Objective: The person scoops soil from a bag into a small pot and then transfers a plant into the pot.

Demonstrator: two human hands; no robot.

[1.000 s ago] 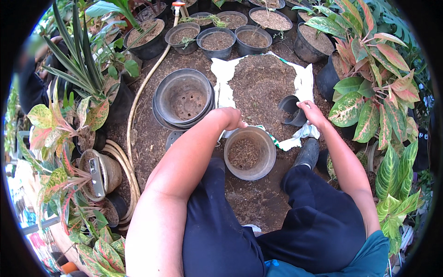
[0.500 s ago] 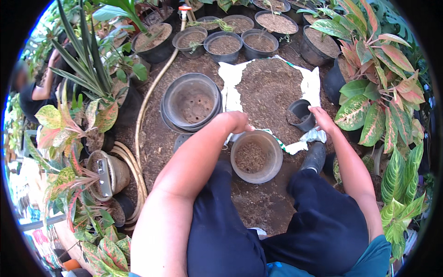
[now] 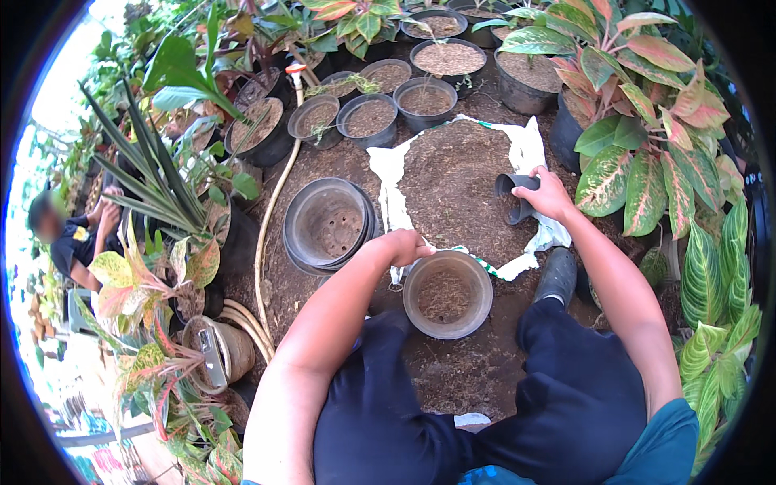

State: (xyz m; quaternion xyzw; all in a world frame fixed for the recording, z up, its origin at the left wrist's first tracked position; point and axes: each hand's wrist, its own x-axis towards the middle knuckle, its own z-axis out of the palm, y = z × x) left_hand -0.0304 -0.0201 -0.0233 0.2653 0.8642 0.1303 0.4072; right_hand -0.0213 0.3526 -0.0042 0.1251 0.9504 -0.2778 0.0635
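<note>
A white sack lies with its mouth spread wide, full of loose brown soil. My left hand is closed at the sack's near edge, just behind the rim of a grey plastic pot. That pot stands upright between my feet with some soil in its bottom. Over the right side of the soil, my right hand grips a small black pot. This small pot is tipped on its side, its opening turned left. Its inside is mostly hidden from me.
Nested empty black pots stand left of the sack. A pale hose runs along the left. Potted plants ring the space, with several soil-filled pots at the back. Another person is at the far left. My boot is beside the sack.
My right hand has tipped the small black pot further onto its side over the soil. My left hand stays by the sack's near edge. The whole view has shifted slightly.
</note>
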